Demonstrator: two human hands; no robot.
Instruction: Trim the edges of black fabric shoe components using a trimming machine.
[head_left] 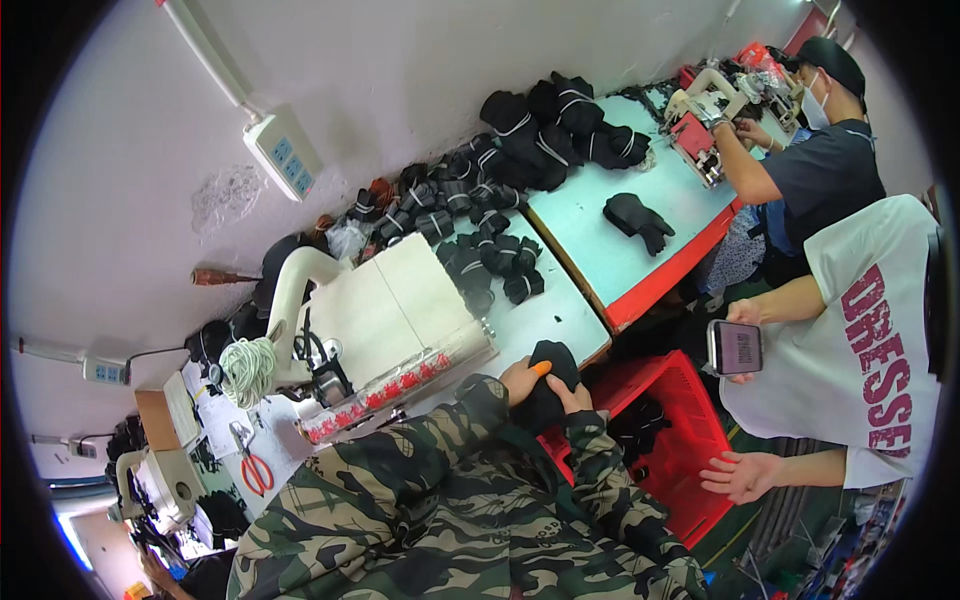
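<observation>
My left hand (522, 380), with an orange cover on one fingertip, is closed on the left side of a black fabric bundle (553, 358). My right hand (574, 396) grips the same bundle from its right side. The bundle is held up in front of my camouflage jacket, by the near edge of the table; its exact kind cannot be made out. A red plastic crate (690, 400) with dark pieces inside stands just right of my hands.
A cream sewing machine (390, 310) and red-handled scissors (256, 472) are to the left. Tied black bundles (545, 130) line the wall. Black gloves (637, 222) lie on the far table. A person in white (850, 340) holds a phone (735, 347); another works at a machine (697, 140).
</observation>
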